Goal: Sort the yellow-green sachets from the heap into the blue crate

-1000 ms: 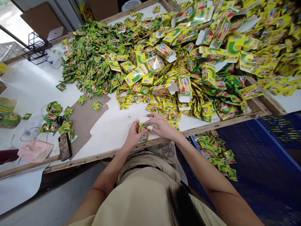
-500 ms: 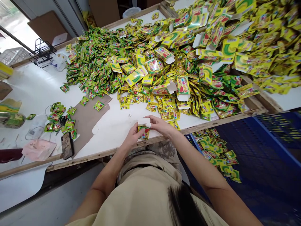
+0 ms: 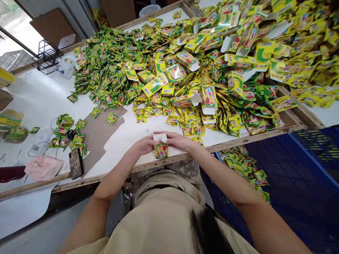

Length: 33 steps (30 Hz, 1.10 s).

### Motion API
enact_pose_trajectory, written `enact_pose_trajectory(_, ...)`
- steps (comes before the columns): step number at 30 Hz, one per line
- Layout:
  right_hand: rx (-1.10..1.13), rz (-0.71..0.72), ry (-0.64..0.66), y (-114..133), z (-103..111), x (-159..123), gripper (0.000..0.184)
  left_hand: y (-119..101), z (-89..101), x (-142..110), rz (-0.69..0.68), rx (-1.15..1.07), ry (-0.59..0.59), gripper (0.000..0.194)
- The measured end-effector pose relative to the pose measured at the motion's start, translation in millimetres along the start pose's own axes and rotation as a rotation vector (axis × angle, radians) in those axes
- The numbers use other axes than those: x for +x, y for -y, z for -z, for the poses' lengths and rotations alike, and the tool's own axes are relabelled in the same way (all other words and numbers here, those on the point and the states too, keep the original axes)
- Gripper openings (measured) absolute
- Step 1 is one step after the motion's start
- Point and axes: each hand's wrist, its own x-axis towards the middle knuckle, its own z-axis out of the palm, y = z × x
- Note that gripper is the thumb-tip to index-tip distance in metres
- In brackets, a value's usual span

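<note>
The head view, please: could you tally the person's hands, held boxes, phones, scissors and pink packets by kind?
Left hand and right hand: 2
Held box: 1
Phone: 1
Scissors: 1
Pink packet: 1
Total: 6

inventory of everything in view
table: one, white, centre
packets: countless, green and yellow, on table
loose cartons: many, mostly yellow, on packets
held carton: one, yellow and green, centre
cardboard: one, brown, centre left
phone: one, dark, lower left
scissors: one, black, beyond phone
pack: one, pink, lower left
container: one, clear, left edge
rack: one, black, far left
crates: count unclear, blue, lower right
left hand: one, holding carton
right hand: one, holding carton
</note>
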Motion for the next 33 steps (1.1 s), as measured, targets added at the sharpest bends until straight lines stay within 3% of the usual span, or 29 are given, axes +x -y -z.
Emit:
enact_pose_trajectory(2, -0.277, 0.167, -0.063, 2, 0, -6, 0.037, 3, 3.0, -2, -0.082, 0.105, -0.111, 0.035)
enact_pose_trajectory(4, -0.558, 0.283, -0.117, -2, 1, -13, 0.039, 11, 1.9, -6, -0.250, 0.289, -0.303, 0.028)
enact_pose_trajectory(7, -0.757, 0.377, -0.167, -14, 2, -24, 0.049, 27, -5.1, -14, -0.453, 0.506, -0.470, 0.027)
enact_pose_trajectory(11, -0.688, 0.425, -0.303, -22, -3, -24, 0.034, 33, -14.2, -19, -0.459, 0.434, -0.480, 0.025)
enact_pose_trajectory(15, -0.582, 0.348, -0.302, -13, -8, -16, 0.019, 22, -15.2, -19, -0.350, 0.287, -0.429, 0.027)
enact_pose_trajectory(18, -0.505, 0.292, -0.220, -7, -8, -15, 0.021, 19, -13.4, -21, -0.327, 0.270, -0.353, 0.029)
enact_pose_trajectory(25, -0.542, 0.302, -0.292, -12, -9, -17, 0.018, 23, -19.7, -23, -0.489, 0.469, -0.484, 0.022)
enact_pose_trajectory(33, -0.250, 0.160, -0.304, -3, -8, -12, 0.027, 9, -28.6, -16, -0.364, 0.308, -0.544, 0.026)
